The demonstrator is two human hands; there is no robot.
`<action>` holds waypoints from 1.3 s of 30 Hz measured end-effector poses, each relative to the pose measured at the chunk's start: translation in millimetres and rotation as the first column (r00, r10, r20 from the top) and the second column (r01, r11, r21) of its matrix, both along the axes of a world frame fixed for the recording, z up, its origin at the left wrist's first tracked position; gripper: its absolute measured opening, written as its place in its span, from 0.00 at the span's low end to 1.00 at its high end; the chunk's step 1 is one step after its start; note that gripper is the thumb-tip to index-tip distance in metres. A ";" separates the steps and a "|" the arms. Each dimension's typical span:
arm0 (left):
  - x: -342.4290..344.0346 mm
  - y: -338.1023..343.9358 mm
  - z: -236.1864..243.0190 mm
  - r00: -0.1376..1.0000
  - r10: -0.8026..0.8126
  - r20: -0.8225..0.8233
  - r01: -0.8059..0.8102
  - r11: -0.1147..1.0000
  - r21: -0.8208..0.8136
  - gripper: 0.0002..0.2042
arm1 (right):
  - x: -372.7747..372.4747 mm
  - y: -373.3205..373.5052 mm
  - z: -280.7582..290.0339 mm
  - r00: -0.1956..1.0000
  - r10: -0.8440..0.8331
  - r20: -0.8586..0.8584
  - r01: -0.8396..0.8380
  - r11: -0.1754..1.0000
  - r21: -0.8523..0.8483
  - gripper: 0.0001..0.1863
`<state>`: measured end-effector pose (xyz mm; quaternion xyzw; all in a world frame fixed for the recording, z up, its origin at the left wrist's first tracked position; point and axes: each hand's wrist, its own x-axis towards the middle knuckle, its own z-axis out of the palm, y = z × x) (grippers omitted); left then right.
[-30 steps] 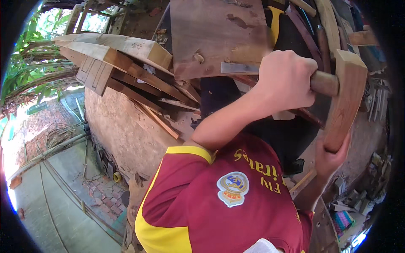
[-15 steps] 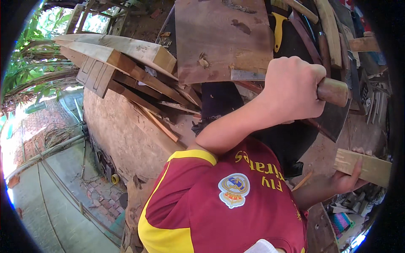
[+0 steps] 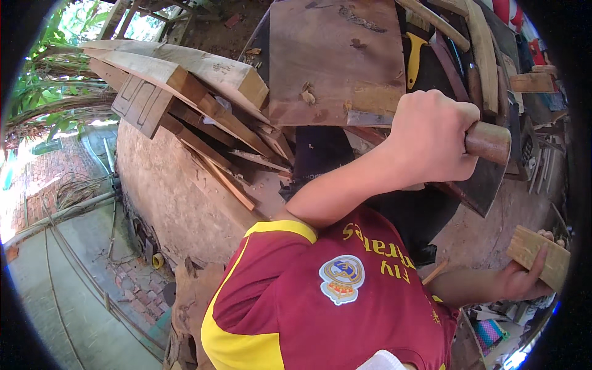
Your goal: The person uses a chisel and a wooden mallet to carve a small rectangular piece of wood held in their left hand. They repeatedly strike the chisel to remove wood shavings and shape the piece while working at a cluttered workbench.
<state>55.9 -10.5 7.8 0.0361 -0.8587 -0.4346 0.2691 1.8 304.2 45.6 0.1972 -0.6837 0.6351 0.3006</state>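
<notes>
My left hand (image 3: 431, 132) is closed in a fist round a wooden handle (image 3: 488, 143), whose round brown end sticks out on the right. The other end of that tool is hidden by the fist. Just beyond the fist lies a wide brown wooden board (image 3: 336, 52), with a paler patch and a grey strip at its near right corner. Low at the far right, my right hand (image 3: 524, 280) grips a pale wooden block (image 3: 539, 256), fingers wrapped round its sides. Its lower edge is partly covered by the fingers.
Long wooden beams (image 3: 185, 77) lean at the upper left. A yellow-handled brush (image 3: 415, 58) and several wooden-handled tools lie right of the board. A dark flat blade-like sheet (image 3: 487, 185) sits below the handle. A short wooden piece (image 3: 533, 82) lies at the upper right.
My right hand and the wooden block have shifted slightly right and down, and the block has tilted more. The left fist keeps its grip almost in place. The view has shifted a little.
</notes>
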 end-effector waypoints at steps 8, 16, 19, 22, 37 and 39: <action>-2.5 1.8 -5.0 1.000 0.014 0.019 -0.014 0.999 -0.037 0.08 | 28.7 -76.9 -58.0 0.914 -0.153 -0.375 0.402 0.460 0.792 0.28; -6.9 11.0 -10.8 0.999 -0.004 0.047 0.008 0.997 -0.071 0.08 | 8.9 -54.3 -32.4 0.906 -0.360 0.222 0.386 0.918 -0.087 0.27; -8.5 13.6 -18.5 0.997 -0.014 0.071 0.021 0.994 -0.104 0.08 | 14.2 -56.4 -66.9 0.958 -0.237 0.159 0.204 0.959 0.198 0.26; -6.7 15.3 -18.3 0.992 -0.050 0.119 0.066 0.989 -0.130 0.07 | 34.9 -52.4 -93.2 0.981 -0.135 0.139 0.004 0.731 0.683 0.25; -8.7 14.5 -25.5 0.990 0.036 0.137 -0.011 0.983 -0.181 0.08 | 25.8 -35.1 -89.8 0.926 -0.242 0.288 0.057 0.846 0.530 0.30; -12.8 12.1 -19.7 0.992 0.024 0.127 0.002 0.979 -0.202 0.08 | 24.2 -34.7 -76.3 0.877 -0.190 0.441 0.186 0.981 0.053 0.31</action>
